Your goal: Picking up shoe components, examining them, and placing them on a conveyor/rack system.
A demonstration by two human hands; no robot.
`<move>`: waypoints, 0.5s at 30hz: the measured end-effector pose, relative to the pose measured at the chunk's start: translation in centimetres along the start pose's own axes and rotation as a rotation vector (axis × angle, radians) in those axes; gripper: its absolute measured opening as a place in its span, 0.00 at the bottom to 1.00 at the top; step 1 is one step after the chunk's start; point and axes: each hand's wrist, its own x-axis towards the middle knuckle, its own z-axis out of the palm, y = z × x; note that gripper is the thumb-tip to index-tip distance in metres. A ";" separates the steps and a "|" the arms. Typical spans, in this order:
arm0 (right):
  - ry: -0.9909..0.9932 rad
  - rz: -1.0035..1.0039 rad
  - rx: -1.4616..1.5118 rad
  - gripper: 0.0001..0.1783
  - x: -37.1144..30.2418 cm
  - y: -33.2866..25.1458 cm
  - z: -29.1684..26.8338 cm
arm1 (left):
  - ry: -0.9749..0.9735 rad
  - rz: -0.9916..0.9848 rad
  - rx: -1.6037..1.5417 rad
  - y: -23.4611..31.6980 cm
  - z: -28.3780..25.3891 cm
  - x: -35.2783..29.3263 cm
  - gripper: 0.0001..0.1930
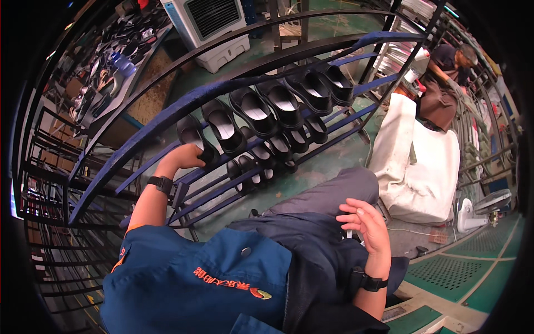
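My left hand (185, 156) reaches out to the rack and holds the heel end of a black shoe (190, 134), the leftmost one of the upper row. Its fingertips are partly hidden inside the shoe opening. Beside it stand more black shoes with pale insoles, among them a black shoe (223, 127) and another black shoe (253, 111). They rest on the blue bars of the rack (150, 140). Smaller-looking shoes (261, 157) sit on the tier below. My right hand (366, 224) hangs in the air over my leg, fingers spread and nothing in it.
A large white covered bundle (414, 161) stands at the right, with a person (445, 83) bent over behind it. Near it is a white fan (473, 214). Green perforated panels (450, 275) lie lower right. An air cooler (214, 28) and a cluttered table (125, 78) stand beyond the rack.
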 end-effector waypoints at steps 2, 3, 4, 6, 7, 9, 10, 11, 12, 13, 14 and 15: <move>0.031 0.028 -0.025 0.21 -0.1 0.1 -0.2 | 0.022 -0.007 -0.144 1.5 -0.1 0.0 0.23; 0.038 0.038 -0.027 0.21 -0.2 0.3 -0.3 | 0.107 -0.162 0.036 4.0 -1.2 0.2 0.23; 0.039 0.022 -0.041 0.21 -0.6 0.0 0.0 | 0.341 -0.126 0.083 5.4 -1.9 -0.2 0.23; 0.030 0.018 -0.054 0.21 0.1 -0.6 0.1 | 0.565 -0.104 0.132 6.2 -1.9 1.0 0.22; 0.018 0.008 -0.052 0.21 0.4 -0.8 0.5 | 0.792 0.200 0.188 5.8 -0.9 2.4 0.22; 0.006 -0.001 -0.049 0.21 0.9 -1.1 0.8 | 0.705 0.461 0.169 5.1 1.5 4.2 0.22; 0.000 0.002 -0.054 0.21 1.1 -1.2 0.9 | 0.549 0.314 0.203 4.4 2.0 4.4 0.22; 0.011 -0.001 -0.054 0.21 1.1 -1.3 1.0 | 0.391 0.185 0.237 5.1 1.2 4.2 0.22; 0.018 -0.004 -0.050 0.21 1.1 -1.3 0.9 | 0.391 0.193 0.240 5.1 1.1 4.4 0.22; 0.028 -0.003 -0.063 0.21 1.0 -1.4 0.6 | 0.378 0.186 0.260 5.0 1.0 4.4 0.22; 0.040 0.005 -0.074 0.21 0.7 -1.3 0.4 | 0.358 0.179 0.280 5.0 1.1 4.1 0.22; 0.046 0.008 -0.069 0.21 0.4 -1.3 0.2 | 0.352 0.186 0.282 5.0 1.1 3.8 0.22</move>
